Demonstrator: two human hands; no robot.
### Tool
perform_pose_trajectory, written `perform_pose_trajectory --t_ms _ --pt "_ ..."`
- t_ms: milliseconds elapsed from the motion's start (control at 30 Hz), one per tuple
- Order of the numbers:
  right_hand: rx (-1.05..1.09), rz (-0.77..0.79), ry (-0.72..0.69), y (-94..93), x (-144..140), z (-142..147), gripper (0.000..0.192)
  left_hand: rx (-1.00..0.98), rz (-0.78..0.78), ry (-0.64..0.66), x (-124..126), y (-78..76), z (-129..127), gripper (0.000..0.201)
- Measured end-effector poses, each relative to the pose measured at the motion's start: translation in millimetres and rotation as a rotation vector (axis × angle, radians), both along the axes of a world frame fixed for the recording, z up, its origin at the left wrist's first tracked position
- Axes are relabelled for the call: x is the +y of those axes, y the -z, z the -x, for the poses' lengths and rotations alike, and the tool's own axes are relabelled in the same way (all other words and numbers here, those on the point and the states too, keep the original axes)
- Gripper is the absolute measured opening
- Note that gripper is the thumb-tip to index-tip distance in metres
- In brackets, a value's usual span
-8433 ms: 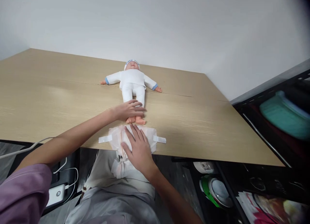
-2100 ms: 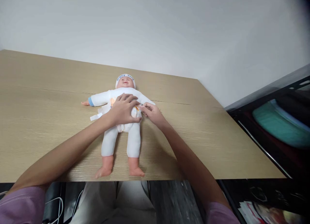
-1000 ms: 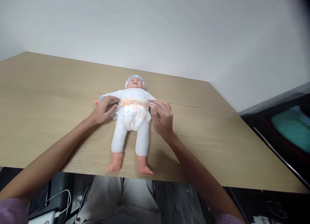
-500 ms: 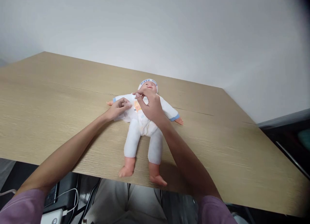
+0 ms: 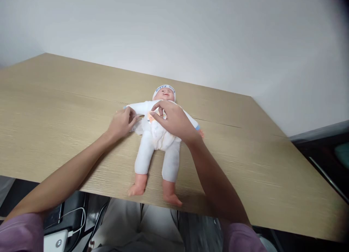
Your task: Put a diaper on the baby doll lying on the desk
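A baby doll (image 5: 144,157) in white clothes and a white headband with blue lettering lies on its back, feet toward me. A white diaper (image 5: 157,133) with an orange cartoon print covers its belly and crotch; a thin side flap (image 5: 138,127) spreads out at the left. My left hand (image 5: 120,123) is closed at this flap, thumb and fingers pinched at its outer edge. Over the doll's belly, my right hand (image 5: 177,120) curls with thumb and index fingertips close together by the printed front. Whatever lies between those fingertips is too small to make out.
The doll lies on a light wooden table (image 5: 68,143) with a thin seam across it. Behind stands a pale wall (image 5: 174,34). Below the front edge are my legs (image 5: 160,226), a white device (image 5: 56,241) with a cable, and a black chair part (image 5: 76,204).
My left hand has moved left, away from the doll's belly, to the flap's outer edge. My right hand stays over the belly, its fingertips slightly lower. The view has shifted slightly.
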State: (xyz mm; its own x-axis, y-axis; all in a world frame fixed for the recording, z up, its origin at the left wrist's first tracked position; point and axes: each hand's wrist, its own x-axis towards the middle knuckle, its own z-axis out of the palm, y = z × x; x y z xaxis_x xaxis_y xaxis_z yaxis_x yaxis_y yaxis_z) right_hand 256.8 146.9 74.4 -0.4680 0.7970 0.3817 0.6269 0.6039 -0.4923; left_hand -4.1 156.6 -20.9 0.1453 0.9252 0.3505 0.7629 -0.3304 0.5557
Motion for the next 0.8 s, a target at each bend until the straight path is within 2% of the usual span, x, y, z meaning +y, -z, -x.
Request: perform_pose_trajectory --t_ms 100,200,267,367,467,600,700,800 --pt "-0.078 -0.029 -0.053 8.2 0.4 0.8 0.015 0.168 -0.014 -0.024 -7.9 2.8 7.6 0.043" --pt "-0.137 -0.051 -0.05 17.2 2.3 4.7 0.014 0.134 0.078 -0.003 -6.7 6.9 16.9 0.045" --pt "-0.146 -0.05 -0.032 20.8 3.2 7.0 0.014 0.093 0.212 0.053 -2.3 4.3 24.2 0.046" --pt "-0.151 -0.036 -0.013 22.9 3.8 8.6 0.013 0.01 0.421 0.169 4.1 -12.1 34.3 0.052" --pt "-0.138 -0.012 -0.013 25.1 5.3 9.1 0.017 -0.17 0.502 0.211 6.9 -36.4 36.7 0.054" --pt "-0.091 0.03 0.003 29.9 9.7 8.9 0.046 -0.356 0.484 0.213 9.0 -57.2 13.0 0.054" --pt "-0.043 0.083 -0.011 30.6 12.7 7.0 0.064 -0.431 0.482 0.238 12.2 -58.3 -23.7 0.054" --pt "-0.01 0.154 -0.04 27.5 14.6 4.3 0.074 -0.516 0.476 0.349 15.9 -53.3 -56.1 0.052"
